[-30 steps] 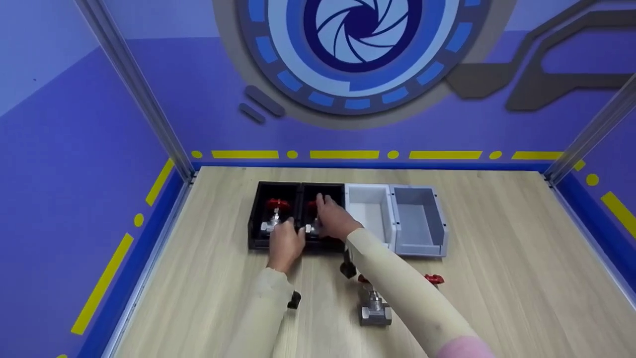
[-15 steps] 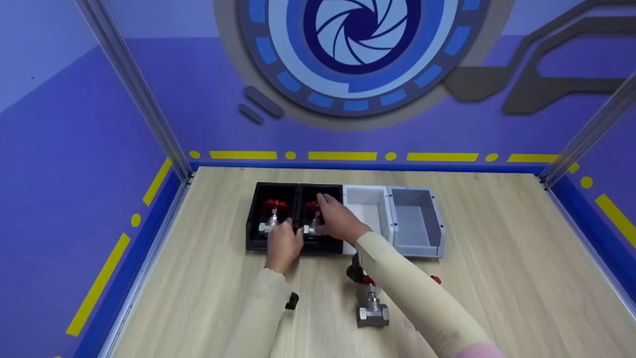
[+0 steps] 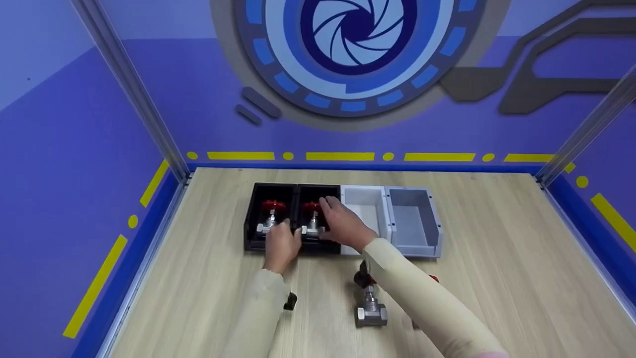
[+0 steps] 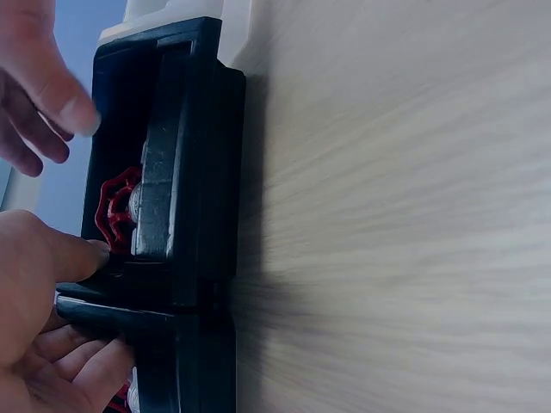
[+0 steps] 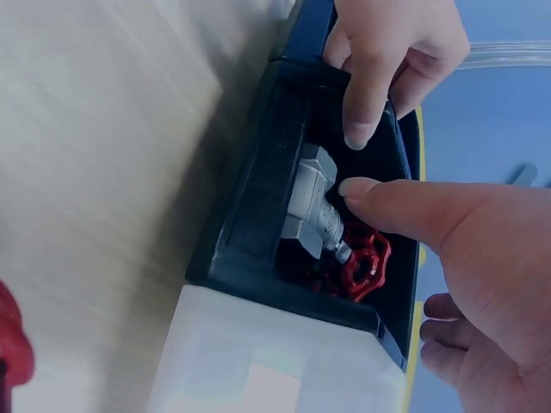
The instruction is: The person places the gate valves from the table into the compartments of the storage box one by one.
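Two black bins stand side by side, a left one [image 3: 247,233] and a second one [image 3: 320,247]. Each contains a metal valve with a red handwheel: one valve [image 3: 270,219] on the left, another valve [image 5: 314,206] in the second bin. My left hand [image 3: 282,246] grips the wall between these bins, thumb in the second bin and fingers on the other side, as the left wrist view shows. Over the second bin, my right hand [image 3: 345,226] has its thumb extended close to the valve and its fingers loosely bent, holding nothing. Whether the thumb touches the valve is unclear.
A white bin [image 3: 362,190] and a grey bin [image 3: 415,223] adjoin the black ones on the right. A valve [image 3: 370,313] stands on the wooden table in front; another red handwheel [image 3: 434,278] shows partly behind my right forearm. Blue panels enclose the table.
My right hand has drawn back slightly to the right, uncovering more of the valve in the second black bin. My left hand stays at the wall between the black bins.
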`<state>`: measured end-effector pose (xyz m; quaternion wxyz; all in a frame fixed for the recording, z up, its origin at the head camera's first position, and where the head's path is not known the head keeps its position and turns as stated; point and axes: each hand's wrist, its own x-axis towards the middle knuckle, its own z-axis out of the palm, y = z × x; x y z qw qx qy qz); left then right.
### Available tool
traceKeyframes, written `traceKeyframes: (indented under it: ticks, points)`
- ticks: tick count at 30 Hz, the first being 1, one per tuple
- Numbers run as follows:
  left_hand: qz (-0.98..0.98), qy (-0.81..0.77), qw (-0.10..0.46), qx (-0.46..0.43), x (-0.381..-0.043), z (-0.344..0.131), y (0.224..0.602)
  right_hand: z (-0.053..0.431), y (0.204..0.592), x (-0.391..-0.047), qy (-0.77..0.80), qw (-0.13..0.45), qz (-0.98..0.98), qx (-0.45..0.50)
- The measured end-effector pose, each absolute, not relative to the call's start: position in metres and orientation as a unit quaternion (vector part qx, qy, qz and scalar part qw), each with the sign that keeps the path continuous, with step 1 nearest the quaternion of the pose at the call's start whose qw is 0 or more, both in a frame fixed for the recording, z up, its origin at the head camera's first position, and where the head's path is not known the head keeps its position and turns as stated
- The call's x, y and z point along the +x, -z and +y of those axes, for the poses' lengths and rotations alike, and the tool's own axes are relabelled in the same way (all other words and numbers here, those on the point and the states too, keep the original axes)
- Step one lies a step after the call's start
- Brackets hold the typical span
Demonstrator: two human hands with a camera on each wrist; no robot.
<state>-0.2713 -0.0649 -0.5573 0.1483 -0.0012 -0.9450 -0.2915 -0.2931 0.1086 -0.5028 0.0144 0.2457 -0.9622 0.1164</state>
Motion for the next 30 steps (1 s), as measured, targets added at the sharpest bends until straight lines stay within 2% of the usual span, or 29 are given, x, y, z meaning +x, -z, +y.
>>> traceKeyframes:
  ticks: [30]
  points:
    - [-0.941,0.288,0.177,-0.019,-0.271,-0.068,0.559,0.137,0.516,-0.287,-0.123,-0.026,-0.971,0.205]
